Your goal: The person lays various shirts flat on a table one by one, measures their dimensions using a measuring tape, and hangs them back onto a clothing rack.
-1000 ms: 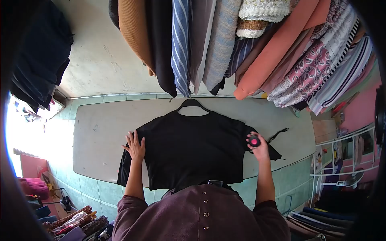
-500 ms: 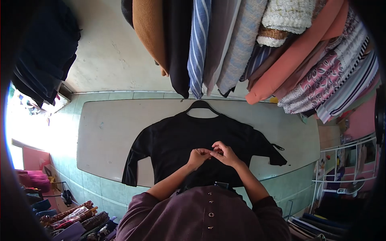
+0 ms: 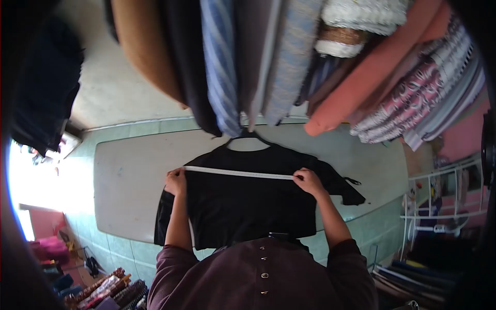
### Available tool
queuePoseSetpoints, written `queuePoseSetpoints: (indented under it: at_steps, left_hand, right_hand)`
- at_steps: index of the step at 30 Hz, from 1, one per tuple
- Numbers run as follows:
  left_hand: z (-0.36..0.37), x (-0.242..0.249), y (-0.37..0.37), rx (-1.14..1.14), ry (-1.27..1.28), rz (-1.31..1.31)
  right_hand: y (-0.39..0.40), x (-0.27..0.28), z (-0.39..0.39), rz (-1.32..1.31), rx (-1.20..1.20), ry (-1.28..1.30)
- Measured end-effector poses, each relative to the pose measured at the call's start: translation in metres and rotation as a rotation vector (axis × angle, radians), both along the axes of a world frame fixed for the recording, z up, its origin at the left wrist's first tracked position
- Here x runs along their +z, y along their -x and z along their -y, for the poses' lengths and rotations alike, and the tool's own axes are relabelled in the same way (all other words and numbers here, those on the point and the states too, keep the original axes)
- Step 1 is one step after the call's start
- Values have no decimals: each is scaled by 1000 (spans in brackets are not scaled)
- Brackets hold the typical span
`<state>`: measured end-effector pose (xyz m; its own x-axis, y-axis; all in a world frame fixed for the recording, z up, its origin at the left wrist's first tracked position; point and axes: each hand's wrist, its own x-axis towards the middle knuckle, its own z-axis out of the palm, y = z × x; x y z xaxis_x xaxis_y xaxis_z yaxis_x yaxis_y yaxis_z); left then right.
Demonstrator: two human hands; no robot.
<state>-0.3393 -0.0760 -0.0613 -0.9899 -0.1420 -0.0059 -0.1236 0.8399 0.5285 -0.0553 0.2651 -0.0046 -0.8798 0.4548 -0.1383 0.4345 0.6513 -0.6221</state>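
A black long-sleeved top (image 3: 248, 206) lies spread on a pale board, with a black hanger (image 3: 249, 135) at its neck. Across its chest runs a white measuring tape (image 3: 237, 172), stretched nearly straight. My left hand (image 3: 176, 182) pinches one end of the tape near the top's left armhole. At the other side my right hand (image 3: 308, 182) is closed on the tape, over the right part of the chest. Beyond my left hand a length of tape seems to hang down beside the body of the top.
Clothes (image 3: 222, 67) hang close overhead, beyond the pale board (image 3: 124, 181). Dark garments (image 3: 46, 88) hang at the far left. A white wire rack (image 3: 439, 214) stands on the right. Folded fabrics (image 3: 103, 289) lie at the lower left.
My hands, together over the middle of the top before, have moved apart to its two sides. The white tape is now stretched between them. The view has shifted slightly.
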Motion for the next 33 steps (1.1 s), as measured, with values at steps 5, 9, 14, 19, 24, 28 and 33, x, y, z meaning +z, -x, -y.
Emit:
queuePoseSetpoints:
  at_steps: [5,9,14,19,24,28,33]
  left_hand:
    - [-7,20,-6,10,86,64]
    - [-6,16,-5,24,50,77]
    - [-7,16,-8,27,58,69]
    - [-11,25,-13,43,79,66]
    - [-10,19,-13,53,65,67]
    - [-4,17,-10,13,33,95]
    - [8,-1,-11,-163,-108,-112]
  right_hand:
    - [-2,2,-13,12,-25,-12]
    - [-6,5,-59,-4,-155,-328]
    - [-6,8,-88,96,-188,-353]
    - [-10,1,-92,106,-184,-373]
    - [-10,1,-93,114,-197,-357]
    - [-12,-3,-94,109,-192,-303]
    - [-30,7,-71,-131,-276,-144]
